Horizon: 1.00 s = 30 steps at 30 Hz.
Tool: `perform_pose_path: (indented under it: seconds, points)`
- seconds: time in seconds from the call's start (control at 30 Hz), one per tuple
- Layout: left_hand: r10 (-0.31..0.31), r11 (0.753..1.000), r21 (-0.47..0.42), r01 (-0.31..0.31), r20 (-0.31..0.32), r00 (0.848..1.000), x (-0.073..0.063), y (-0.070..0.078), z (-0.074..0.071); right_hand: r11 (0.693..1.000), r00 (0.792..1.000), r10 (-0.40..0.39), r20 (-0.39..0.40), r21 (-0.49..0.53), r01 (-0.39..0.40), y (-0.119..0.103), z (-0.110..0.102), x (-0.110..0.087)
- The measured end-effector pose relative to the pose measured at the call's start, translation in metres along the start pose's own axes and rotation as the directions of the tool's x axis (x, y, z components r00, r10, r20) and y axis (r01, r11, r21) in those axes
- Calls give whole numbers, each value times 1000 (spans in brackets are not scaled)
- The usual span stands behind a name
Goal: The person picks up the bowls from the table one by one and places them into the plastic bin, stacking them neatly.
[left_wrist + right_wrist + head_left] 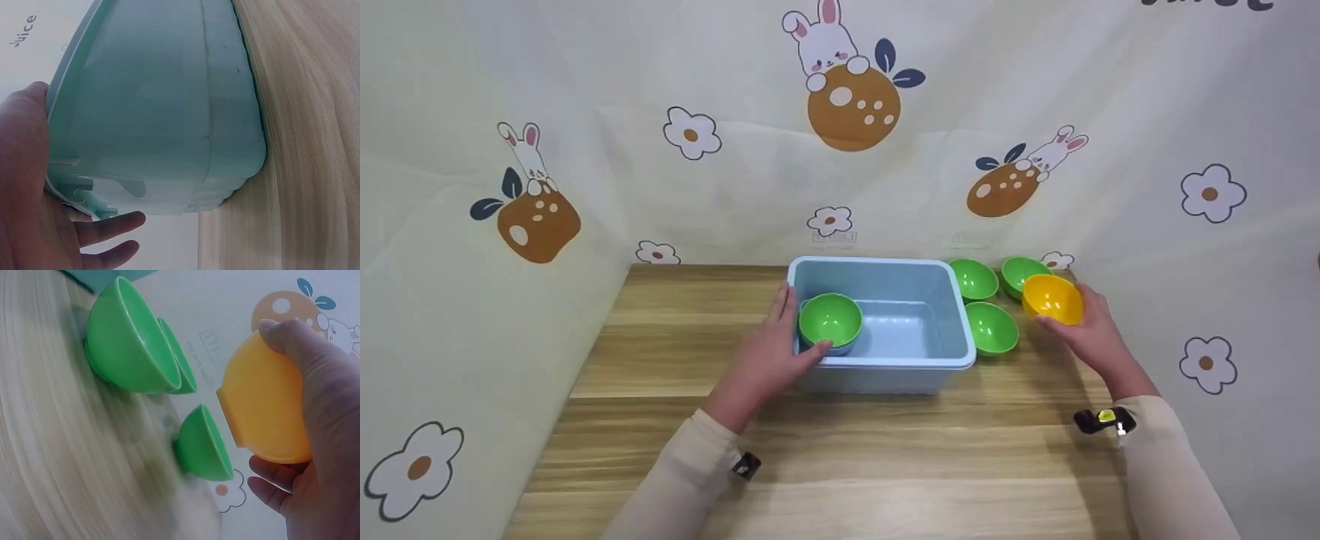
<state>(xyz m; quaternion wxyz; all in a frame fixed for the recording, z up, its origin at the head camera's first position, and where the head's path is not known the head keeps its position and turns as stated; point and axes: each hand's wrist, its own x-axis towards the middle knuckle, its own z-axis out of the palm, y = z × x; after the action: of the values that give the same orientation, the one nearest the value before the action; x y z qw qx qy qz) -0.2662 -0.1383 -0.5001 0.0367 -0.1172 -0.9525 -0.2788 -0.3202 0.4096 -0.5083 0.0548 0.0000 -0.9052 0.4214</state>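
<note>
My right hand (1099, 334) grips a yellow bowl (1051, 298) by its side. Held above the tabletop, the bowl overlaps a green bowl (1020, 274) behind it in the head view; its underside faces the right wrist camera. My left hand (765, 360) holds the near left corner of a light blue plastic bin (885, 379), thumb at the front rim and fingers along the left side. Two of its fingers (109, 228) stick out straight in the left wrist view. Inside the bin, at the left, a green bowl (830, 320) sits nested on something blue.
Two more green bowls, a back one (975, 280) and a front one (994, 330), stand right beside the bin. The wooden table (675, 330) ends at a printed cloth backdrop (735, 187) at the back and sides.
</note>
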Motion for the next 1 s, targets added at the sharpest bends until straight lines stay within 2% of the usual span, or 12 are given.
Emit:
perform_pose_path:
  seconds: [0.5, 0.73, 1.0]
  points:
    - [-16, 1000, -9, 16, 19, 1000, -1, 4, -2, 999, 998, -39, 39, 7, 39, -40, -1, 5]
    - [5, 1000, -21, -5, 3, 1000, -2, 4, -2, 995, 995, -80, 52, 59, 77, -56, 1, 7]
    - [7, 1000, -22, -7, 7, 1000, -2, 4, -3, 997, 993, -69, 93, 38, 65, -77, 5, 6]
